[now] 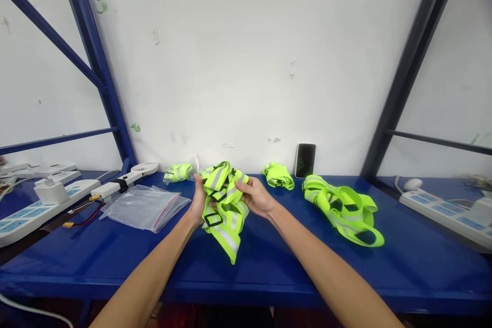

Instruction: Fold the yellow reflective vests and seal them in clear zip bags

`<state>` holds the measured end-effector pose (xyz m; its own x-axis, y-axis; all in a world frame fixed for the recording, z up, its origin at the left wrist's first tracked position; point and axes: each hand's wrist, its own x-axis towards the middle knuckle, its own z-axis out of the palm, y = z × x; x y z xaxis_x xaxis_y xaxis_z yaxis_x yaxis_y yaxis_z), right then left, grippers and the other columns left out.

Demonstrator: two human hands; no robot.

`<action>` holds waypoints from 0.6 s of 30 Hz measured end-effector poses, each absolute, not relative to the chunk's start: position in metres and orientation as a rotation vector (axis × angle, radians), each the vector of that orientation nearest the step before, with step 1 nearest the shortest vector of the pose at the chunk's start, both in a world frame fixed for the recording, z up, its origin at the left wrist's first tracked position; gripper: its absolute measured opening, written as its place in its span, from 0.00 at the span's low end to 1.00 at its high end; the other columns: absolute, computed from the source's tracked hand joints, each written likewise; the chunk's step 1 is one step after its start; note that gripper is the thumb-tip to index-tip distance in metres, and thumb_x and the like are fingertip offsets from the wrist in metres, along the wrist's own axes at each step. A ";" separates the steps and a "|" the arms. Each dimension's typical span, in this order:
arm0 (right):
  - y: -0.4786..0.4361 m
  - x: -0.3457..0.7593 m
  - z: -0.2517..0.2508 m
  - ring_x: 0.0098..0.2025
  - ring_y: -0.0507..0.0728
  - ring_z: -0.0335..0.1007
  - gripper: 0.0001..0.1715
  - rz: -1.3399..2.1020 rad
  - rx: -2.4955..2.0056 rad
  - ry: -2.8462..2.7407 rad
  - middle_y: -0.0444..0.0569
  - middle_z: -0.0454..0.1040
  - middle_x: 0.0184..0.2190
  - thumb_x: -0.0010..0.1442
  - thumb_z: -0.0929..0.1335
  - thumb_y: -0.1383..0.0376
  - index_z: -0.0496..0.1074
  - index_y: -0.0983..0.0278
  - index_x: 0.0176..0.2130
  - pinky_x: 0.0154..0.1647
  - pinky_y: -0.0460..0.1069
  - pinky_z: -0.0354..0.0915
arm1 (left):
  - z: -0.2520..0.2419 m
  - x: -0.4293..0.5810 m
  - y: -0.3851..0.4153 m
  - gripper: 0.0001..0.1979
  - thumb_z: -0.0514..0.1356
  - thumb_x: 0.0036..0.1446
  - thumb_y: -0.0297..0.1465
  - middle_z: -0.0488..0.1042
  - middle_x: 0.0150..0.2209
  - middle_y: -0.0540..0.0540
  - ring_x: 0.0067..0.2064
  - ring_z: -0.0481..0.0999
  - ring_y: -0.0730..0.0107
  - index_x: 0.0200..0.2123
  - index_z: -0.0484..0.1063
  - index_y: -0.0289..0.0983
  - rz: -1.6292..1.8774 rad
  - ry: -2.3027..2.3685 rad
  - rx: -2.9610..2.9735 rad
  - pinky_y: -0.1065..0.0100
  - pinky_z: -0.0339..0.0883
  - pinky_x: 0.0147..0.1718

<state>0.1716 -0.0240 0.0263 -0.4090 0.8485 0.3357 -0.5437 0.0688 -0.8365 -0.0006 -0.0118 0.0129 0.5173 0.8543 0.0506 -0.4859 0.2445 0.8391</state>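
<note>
Between my two hands, above the blue table, is a bunched reflective strap harness [226, 205] in neon yellow with silver stripes and black buckles. My left hand [198, 202] grips its left side, fingers partly hidden behind the straps. On its upper right side, my right hand [255, 196] pinches a strap between thumb and fingers. One strap end hangs down toward the table. A second neon harness [342, 207] lies loosely spread to the right. Near the wall sits a folded neon bundle [278, 176], and another bundle in clear plastic [178, 172] lies at the back left.
Clear zip bags [144, 207] are stacked left of my hands. A white handheld fan [130, 177], a cable with yellow connectors [86, 220] and a power strip [46, 210] lie farther left. A phone [305, 160] leans on the wall; another power strip [449, 215] is at right.
</note>
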 end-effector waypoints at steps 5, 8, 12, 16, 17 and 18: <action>-0.025 0.167 0.027 0.30 0.55 0.74 0.19 1.503 -0.414 -1.122 0.49 0.78 0.31 0.47 0.76 0.58 0.76 0.66 0.36 0.28 0.47 0.69 | 0.002 -0.019 0.000 0.28 0.71 0.37 0.45 0.69 0.22 0.51 0.16 0.53 0.85 0.40 0.73 0.36 0.741 0.432 1.000 0.78 0.49 0.14; -0.024 0.161 0.024 0.32 0.56 0.75 0.19 1.460 -0.428 -1.053 0.49 0.78 0.32 0.46 0.76 0.58 0.76 0.66 0.36 0.30 0.48 0.69 | -0.001 -0.024 0.005 0.28 0.70 0.38 0.40 0.72 0.24 0.50 0.16 0.59 0.83 0.44 0.72 0.36 0.691 0.448 0.980 0.75 0.58 0.17; -0.021 0.159 0.026 0.32 0.57 0.74 0.18 1.358 -0.480 -0.998 0.48 0.78 0.30 0.47 0.75 0.57 0.74 0.65 0.35 0.32 0.51 0.69 | -0.004 -0.016 0.002 0.30 0.65 0.45 0.46 0.78 0.33 0.41 0.30 0.77 0.61 0.48 0.71 0.32 0.742 0.491 1.023 0.62 0.70 0.33; -0.013 0.175 0.031 0.41 0.60 0.73 0.17 0.937 -0.572 -1.181 0.50 0.77 0.36 0.53 0.71 0.55 0.72 0.64 0.38 0.42 0.54 0.68 | -0.007 -0.004 -0.009 0.30 0.70 0.40 0.37 0.79 0.37 0.40 0.41 0.78 0.55 0.47 0.71 0.32 0.611 0.529 1.112 0.60 0.69 0.43; -0.010 0.181 0.030 0.42 0.60 0.72 0.17 0.785 -0.636 -1.234 0.50 0.77 0.37 0.53 0.71 0.55 0.71 0.64 0.39 0.44 0.54 0.66 | -0.007 -0.001 -0.012 0.28 0.70 0.39 0.34 0.79 0.36 0.41 0.40 0.78 0.57 0.45 0.72 0.32 0.568 0.538 1.127 0.61 0.69 0.43; -0.007 0.187 0.029 0.42 0.60 0.71 0.16 0.644 -0.718 -1.270 0.50 0.76 0.37 0.54 0.70 0.56 0.70 0.64 0.39 0.45 0.54 0.66 | -0.006 0.001 -0.015 0.26 0.70 0.38 0.32 0.79 0.36 0.42 0.39 0.78 0.59 0.44 0.73 0.32 0.532 0.549 1.137 0.62 0.69 0.42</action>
<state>0.1868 -0.0071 0.0293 0.1836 0.7710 0.6098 -0.0365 0.6252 -0.7796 0.0015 -0.0146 -0.0059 0.7504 0.6471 -0.1345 -0.1143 0.3275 0.9379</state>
